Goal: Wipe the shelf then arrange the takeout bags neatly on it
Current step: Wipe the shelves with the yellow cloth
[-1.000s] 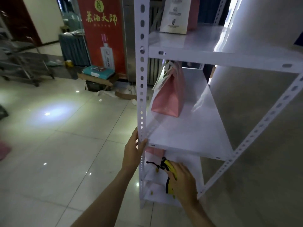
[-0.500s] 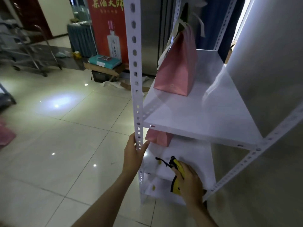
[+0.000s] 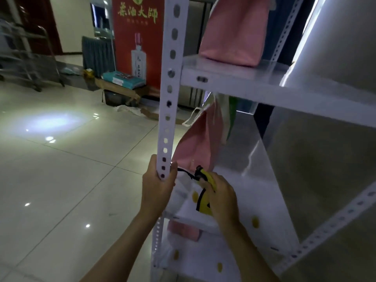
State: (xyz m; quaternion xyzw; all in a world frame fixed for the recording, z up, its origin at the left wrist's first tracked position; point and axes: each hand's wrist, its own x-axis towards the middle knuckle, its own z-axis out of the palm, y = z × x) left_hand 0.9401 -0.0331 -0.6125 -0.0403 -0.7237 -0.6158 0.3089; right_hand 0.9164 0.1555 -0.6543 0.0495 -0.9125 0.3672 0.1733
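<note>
A white metal shelf unit (image 3: 234, 82) fills the right half of the view. My left hand (image 3: 157, 187) grips its perforated front upright (image 3: 169, 94). My right hand (image 3: 220, 198) holds a yellow cloth with black trim and a black cord (image 3: 203, 204) against the lower shelf board (image 3: 262, 200). A pink takeout bag (image 3: 198, 148) with white handles stands at that board's back left, just behind my hands. Another pink bag (image 3: 234, 29) stands on the shelf above. A third pink bag (image 3: 184, 230) shows below the lower board.
A pale wall (image 3: 333, 159) runs close along the shelf's right side. Glossy tiled floor (image 3: 61, 169) spreads to the left. Farther back stand a red poster (image 3: 138, 37), boxes (image 3: 122, 79) on cardboard, and a metal trolley (image 3: 26, 58).
The view has dropped lower and closer to the shelf. My left hand stays on the upright. My right hand with the cloth has shifted slightly on the lower board.
</note>
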